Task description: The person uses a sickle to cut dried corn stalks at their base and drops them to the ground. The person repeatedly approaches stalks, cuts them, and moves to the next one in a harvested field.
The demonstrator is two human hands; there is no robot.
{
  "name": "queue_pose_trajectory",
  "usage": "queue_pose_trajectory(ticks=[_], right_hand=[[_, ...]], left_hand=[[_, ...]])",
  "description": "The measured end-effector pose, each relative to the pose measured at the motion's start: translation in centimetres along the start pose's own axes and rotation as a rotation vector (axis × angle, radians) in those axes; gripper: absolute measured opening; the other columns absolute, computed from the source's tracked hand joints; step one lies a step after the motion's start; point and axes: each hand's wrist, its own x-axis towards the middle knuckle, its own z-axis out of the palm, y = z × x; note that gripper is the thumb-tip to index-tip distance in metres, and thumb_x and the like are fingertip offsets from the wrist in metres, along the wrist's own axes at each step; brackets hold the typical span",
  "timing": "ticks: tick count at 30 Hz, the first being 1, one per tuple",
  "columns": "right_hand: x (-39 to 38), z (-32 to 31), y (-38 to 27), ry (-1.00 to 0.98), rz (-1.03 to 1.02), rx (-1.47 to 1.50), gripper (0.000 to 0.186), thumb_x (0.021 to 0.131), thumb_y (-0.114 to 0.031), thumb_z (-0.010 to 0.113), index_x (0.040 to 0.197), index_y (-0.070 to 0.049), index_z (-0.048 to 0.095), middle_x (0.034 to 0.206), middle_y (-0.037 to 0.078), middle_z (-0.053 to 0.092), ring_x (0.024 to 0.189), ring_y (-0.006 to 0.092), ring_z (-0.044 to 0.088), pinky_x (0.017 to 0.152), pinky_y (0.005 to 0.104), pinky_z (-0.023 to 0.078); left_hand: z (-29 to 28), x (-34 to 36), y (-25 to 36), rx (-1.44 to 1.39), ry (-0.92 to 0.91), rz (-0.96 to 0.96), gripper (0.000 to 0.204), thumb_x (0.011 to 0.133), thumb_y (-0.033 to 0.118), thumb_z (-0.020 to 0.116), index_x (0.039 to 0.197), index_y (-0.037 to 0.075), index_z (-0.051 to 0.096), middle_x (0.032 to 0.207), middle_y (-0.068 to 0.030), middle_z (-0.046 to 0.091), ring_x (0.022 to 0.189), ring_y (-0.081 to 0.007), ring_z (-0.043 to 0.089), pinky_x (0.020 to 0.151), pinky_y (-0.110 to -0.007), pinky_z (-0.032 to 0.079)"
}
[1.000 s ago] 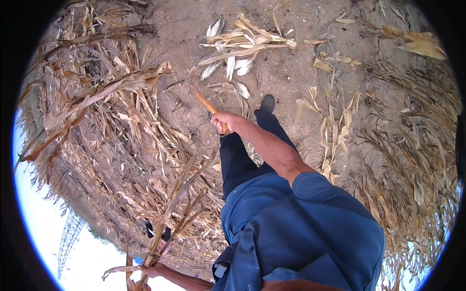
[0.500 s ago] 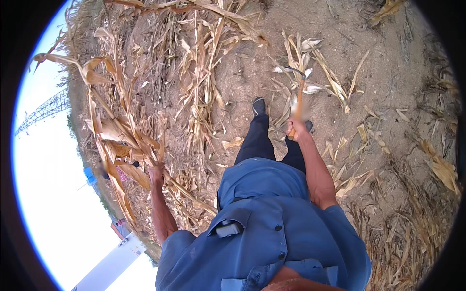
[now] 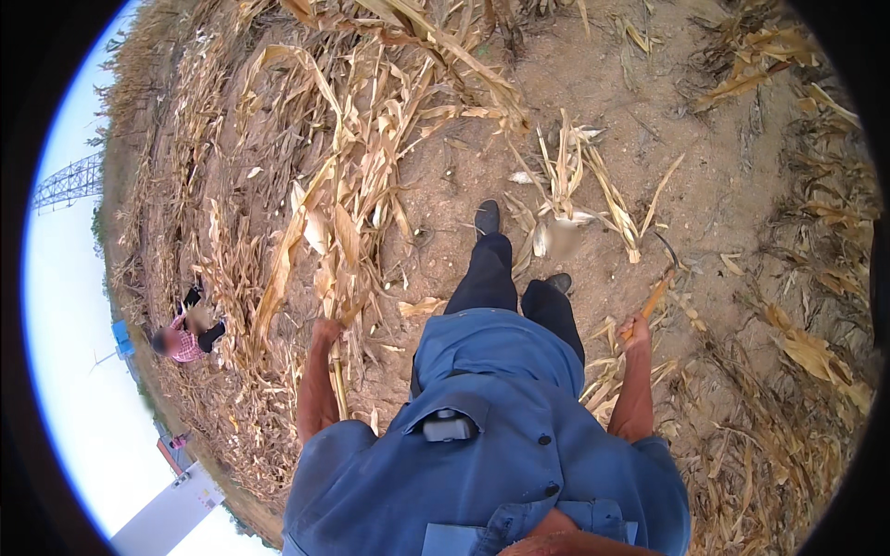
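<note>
My left hand (image 3: 325,332) is closed around a dry maize stalk (image 3: 306,222) that leans up and to the left with pale husks and leaves. My right hand (image 3: 635,331) grips an orange wooden handle (image 3: 656,296) of a tool; its dark blade end (image 3: 669,252) points away over the soil. My blue shirt and dark trousers fill the lower middle, with my shoes on bare earth.
Cut dry maize stalks (image 3: 575,185) lie on the brown soil ahead of my feet. Standing and fallen stalks (image 3: 816,352) crowd the right side. Another person in a pink checked shirt (image 3: 185,338) crouches among the stalks at the left. A pylon (image 3: 69,185) stands far off.
My view has turned, so the stalks are closer and larger. My left hand has come up onto a stalk. My right hand with the handle has swung lower and out to the right.
</note>
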Motion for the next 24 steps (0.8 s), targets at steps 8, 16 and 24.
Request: queue_pose_trajectory(ticks=[8, 16, 24], right_hand=[[-2.4, 7.6, 6.6, 0.054, -0.002, -0.02, 0.023, 0.085, -0.013, 0.053, 0.065, -0.017, 0.043, 0.051, -0.005, 0.039, 0.04, 0.0086, 0.036, 0.039, 0.0246, 0.036], [-6.1, 17.4, 13.6, 0.082, -0.005, -0.158, 0.013, 0.087, -0.008, 0.055, 0.077, -0.012, 0.047, 0.058, -0.003, 0.044, 0.043, 0.0079, 0.039, 0.038, 0.0247, 0.036], [-7.7, 24.2, 14.4, 0.108, -0.002, -0.261, 0.01, 0.085, -0.007, 0.056, 0.081, -0.01, 0.048, 0.06, -0.001, 0.045, 0.045, 0.0094, 0.04, 0.039, 0.026, 0.035]], left_hand=[[-16.9, 15.4, 15.4, 0.393, 0.098, 0.324, 0.029, 0.086, 0.037, 0.065, 0.09, 0.012, 0.078, 0.086, -0.0156, 0.074, 0.086, -0.0265, 0.073, 0.074, -0.038, 0.056], [-29.8, 18.1, 28.5, -0.028, 0.479, 0.435, 0.058, 0.074, 0.035, 0.074, 0.116, -0.002, 0.061, 0.105, -0.0316, 0.066, 0.1, -0.0489, 0.063, 0.087, -0.053, 0.051], [-32.7, 14.9, 40.5, -0.299, 0.654, 0.911, 0.054, 0.081, 0.028, 0.069, 0.121, -0.006, 0.054, 0.115, -0.0339, 0.059, 0.109, -0.0482, 0.057, 0.095, -0.051, 0.046]])
